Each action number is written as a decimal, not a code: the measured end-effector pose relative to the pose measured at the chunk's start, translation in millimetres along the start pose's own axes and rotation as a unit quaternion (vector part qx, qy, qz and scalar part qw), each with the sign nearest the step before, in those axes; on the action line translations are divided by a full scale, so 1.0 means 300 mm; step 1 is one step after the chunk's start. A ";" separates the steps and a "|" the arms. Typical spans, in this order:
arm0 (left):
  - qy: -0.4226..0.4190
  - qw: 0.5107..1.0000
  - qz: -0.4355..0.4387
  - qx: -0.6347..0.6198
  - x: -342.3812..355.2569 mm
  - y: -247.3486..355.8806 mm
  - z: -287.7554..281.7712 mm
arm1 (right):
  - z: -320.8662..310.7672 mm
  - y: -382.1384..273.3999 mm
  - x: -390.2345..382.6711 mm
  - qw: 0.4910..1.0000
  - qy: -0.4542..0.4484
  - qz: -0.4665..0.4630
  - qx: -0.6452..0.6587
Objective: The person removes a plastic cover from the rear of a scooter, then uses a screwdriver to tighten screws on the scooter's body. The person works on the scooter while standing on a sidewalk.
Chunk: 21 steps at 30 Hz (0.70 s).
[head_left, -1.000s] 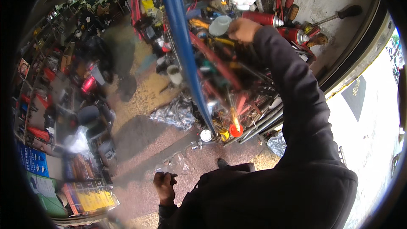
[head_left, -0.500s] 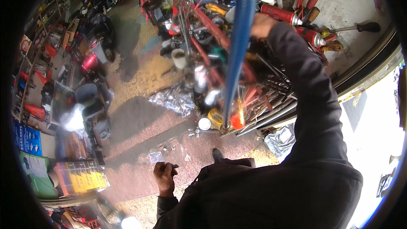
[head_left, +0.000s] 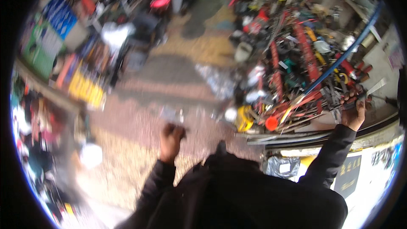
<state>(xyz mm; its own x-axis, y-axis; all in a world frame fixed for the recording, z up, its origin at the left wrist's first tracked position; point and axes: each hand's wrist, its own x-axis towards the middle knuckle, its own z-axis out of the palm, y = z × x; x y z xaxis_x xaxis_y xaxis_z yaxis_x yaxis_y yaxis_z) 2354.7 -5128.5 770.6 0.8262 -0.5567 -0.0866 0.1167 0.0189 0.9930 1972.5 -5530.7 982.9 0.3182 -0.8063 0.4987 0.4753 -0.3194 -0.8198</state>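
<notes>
Right hand (head_left: 354, 117): positioned at the near right corner of the tool pile (head_left: 308, 55), fingers curled at a dark item (head_left: 359, 91) (grip or mere contact cannot be told; the fingers hide most of it). Seat the fingers fully before loading the item; hold the wrist clear of the blue tube (head_left: 339, 62). Left hand (head_left: 170, 145): clenched on a small dark piece (head_left: 183, 134), well apart from the pile's left edge; blur obscures its form.

Crumpled silvery sheeting (head_left: 217, 81) lies on the floor (head_left: 135, 121), right of a blue panel (head_left: 60, 15).
</notes>
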 end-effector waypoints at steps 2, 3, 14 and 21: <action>0.016 0.997 0.045 -0.055 -0.075 0.035 -0.141 | 0.194 0.060 -0.085 0.980 -0.157 0.048 0.108; 0.040 0.987 0.025 -0.156 -0.119 0.057 -0.208 | 0.316 0.095 -0.136 0.954 -0.215 0.109 0.179; 0.309 0.929 0.122 -0.164 -0.820 0.139 -0.938 | 1.783 0.338 -1.188 0.726 -0.629 0.275 0.040; 0.590 0.803 0.072 -0.046 -1.368 0.048 -1.313 | 2.328 0.259 -1.950 0.531 -0.798 0.282 0.036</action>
<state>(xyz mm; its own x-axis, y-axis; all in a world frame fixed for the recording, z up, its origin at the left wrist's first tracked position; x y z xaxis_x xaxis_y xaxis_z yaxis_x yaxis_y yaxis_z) 2234.6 -4572.6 788.8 0.7756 0.6298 -0.0417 -0.0310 0.1040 0.9941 2396.1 -4736.2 824.1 0.6894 0.7040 -0.1706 -0.0534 -0.1855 -0.9812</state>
